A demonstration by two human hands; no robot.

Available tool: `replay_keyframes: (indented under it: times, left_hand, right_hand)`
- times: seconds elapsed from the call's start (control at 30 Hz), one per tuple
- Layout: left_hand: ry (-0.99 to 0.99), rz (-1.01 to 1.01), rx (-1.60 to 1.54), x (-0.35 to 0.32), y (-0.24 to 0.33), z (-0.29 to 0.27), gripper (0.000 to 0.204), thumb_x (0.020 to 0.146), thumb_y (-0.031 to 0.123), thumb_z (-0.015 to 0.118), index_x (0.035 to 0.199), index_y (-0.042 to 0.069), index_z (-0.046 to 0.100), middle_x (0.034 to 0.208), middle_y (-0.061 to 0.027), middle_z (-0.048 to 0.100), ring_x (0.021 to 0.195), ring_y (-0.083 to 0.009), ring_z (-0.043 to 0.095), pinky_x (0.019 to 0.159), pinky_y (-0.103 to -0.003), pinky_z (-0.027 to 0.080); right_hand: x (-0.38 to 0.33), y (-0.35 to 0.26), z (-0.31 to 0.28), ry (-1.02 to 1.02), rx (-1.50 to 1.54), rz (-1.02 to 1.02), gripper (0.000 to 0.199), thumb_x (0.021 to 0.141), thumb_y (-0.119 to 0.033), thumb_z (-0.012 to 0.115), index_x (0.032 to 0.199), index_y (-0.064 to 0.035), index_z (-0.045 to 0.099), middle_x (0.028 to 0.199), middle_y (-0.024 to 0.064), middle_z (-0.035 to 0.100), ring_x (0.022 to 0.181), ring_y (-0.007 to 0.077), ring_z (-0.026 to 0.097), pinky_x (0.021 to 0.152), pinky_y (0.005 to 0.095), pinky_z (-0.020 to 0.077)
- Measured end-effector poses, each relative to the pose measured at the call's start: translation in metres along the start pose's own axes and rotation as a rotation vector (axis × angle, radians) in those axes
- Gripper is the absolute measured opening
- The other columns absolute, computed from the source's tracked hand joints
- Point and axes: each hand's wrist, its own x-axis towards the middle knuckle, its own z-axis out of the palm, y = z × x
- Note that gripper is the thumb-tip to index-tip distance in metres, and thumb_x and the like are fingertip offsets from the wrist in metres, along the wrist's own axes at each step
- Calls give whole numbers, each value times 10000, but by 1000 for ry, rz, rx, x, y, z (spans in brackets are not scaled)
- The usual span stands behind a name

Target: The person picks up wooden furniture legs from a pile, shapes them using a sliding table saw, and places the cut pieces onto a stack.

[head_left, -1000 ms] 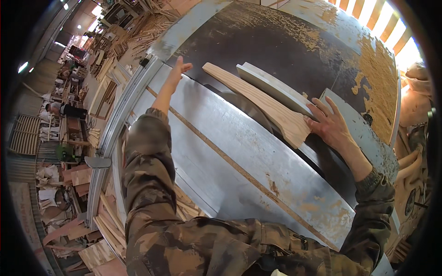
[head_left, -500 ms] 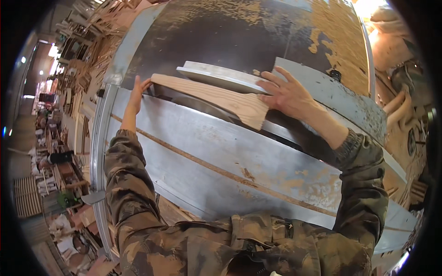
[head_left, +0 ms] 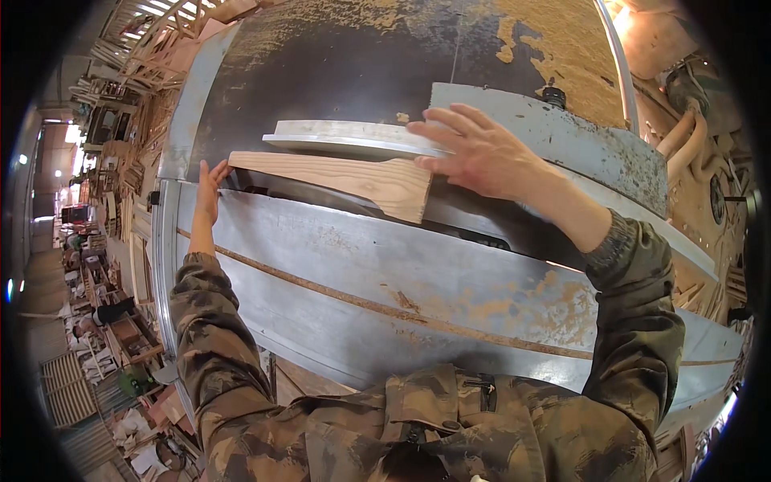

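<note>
Left hand (head_left: 208, 193) uncurled, now at tip of wooden piece (head_left: 345, 176), right hand (head_left: 494, 165) spread wide

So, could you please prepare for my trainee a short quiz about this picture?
1. Which hand is at the narrow end of the wooden board?
2. True or false: the board has the same width along its whole length.
3. Where does the metal bar lie? A) on top of the board; B) along the board's far side; C) along the board's near side.

Key:
1. The left hand.
2. False; it widens toward the right hand.
3. B.
</note>
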Motion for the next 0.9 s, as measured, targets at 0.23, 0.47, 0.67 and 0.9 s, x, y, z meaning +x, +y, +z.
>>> replay_keyframes:
  times: [0.23, 0.47, 0.67, 0.9]
  left_hand:
    - [-15, 29, -15, -2, 12, 13, 915, 967, 764, 145, 1497, 96, 475, 1511, -68, 514, 1518, -229, 222, 1186, -549, -109]
    - [7, 130, 5, 6, -11, -3, 918, 957, 776, 185, 1442, 86, 548, 1442, -111, 575, 1484, -232, 306, 1199, -510, -90]
    - [41, 98, 4, 8, -4, 11, 1018, 901, 843, 231, 1488, 47, 470, 1524, -167, 473, 1507, -271, 266, 1218, -468, -46]
    - [135, 95, -23, 19, -12, -7, 1002, 904, 833, 268, 1463, 36, 507, 1471, -133, 538, 1408, -277, 417, 1223, -459, 52]
  right_hand:
    - [22, 1, 31, -31, -192, -86, 289, 935, -255, 592, 1205, -251, 697, 1487, 9, 487, 1444, 227, 363, 1201, 438, 280]
    - [34, -9, 21, -71, -142, -113, 287, 927, -273, 595, 1195, -261, 695, 1467, 31, 504, 1448, 231, 364, 1223, 467, 254]
    - [41, -13, 20, -102, -219, -109, 310, 912, -299, 616, 1216, -279, 674, 1450, 36, 518, 1444, 238, 368, 1235, 484, 236]
    - [60, -19, 19, -139, -229, -119, 342, 904, -323, 637, 1244, -285, 656, 1457, 43, 516, 1444, 243, 371, 1233, 511, 212]
